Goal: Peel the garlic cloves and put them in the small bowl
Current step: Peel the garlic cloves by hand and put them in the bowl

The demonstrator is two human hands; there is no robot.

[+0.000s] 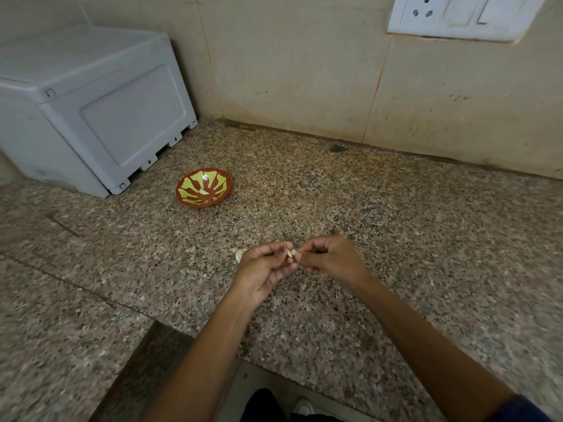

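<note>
At far left on the bench (pixel 396 239) sits a grey box (pixel 91 117), and just right of it the bowl (pixel 203 188), orange with yellow petals, with what looks like one pale peeled clove lying inside. Nearer the person, a second pale piece (pixel 240 254) lies on the bench, touching the back of the left hand (pixel 265 266); whether it is a whole clove or loose skin I cannot tell. That hand's grip is curled, thumb and fingertips pinching the clove (pixel 293 253), which peeks out pale between the two hands. The right hand (pixel 329 258) meets it from the other side, fingers bent and pinching the same clove or its skin; which one is too small to tell. So the clove sits at the very tips of both grips, above the bench and well apart from the bowl, which lies up and to the left. Likely slips from here: the slick clove could pop out of so shallow a pinch and roll off the near edge, or the papery skin could tear in scraps and cling. On the wall at far right hangs a socket plate (pixel 469 16).
</note>
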